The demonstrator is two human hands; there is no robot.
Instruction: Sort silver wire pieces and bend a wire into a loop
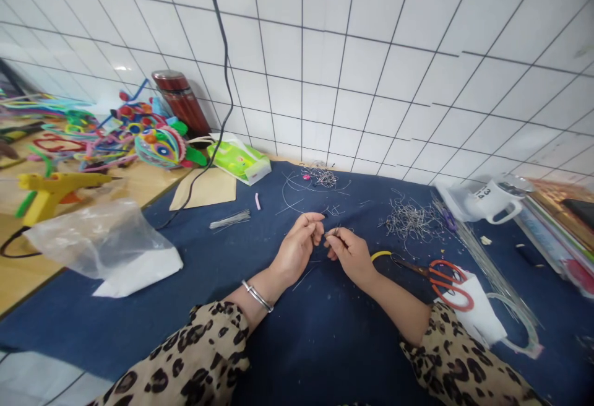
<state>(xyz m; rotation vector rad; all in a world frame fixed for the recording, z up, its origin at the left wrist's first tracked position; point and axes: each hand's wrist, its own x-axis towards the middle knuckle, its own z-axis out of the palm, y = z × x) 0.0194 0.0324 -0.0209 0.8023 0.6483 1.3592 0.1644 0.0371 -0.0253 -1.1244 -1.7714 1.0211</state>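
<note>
1. A matt dark blue cloth [223, 270] is covering the counter [18, 282], whose bare wood is showing pale and smooth.
2. The thin wire [330, 233] between the fingers [317, 225] is glinting as bare metal, like the heap of wire offcuts [408, 220].
3. The scissors [440, 277] are showing glossy orange plastic handles.
4. The mug [496, 203] is gleaming white and glazed.
5. The bag [102, 239] is lying crinkled, of thin clear plastic.
6. The wall tiles [371, 53] are reflecting light, glossy white.

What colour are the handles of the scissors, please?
Orange-red; the scissors show best in the head view.
</note>
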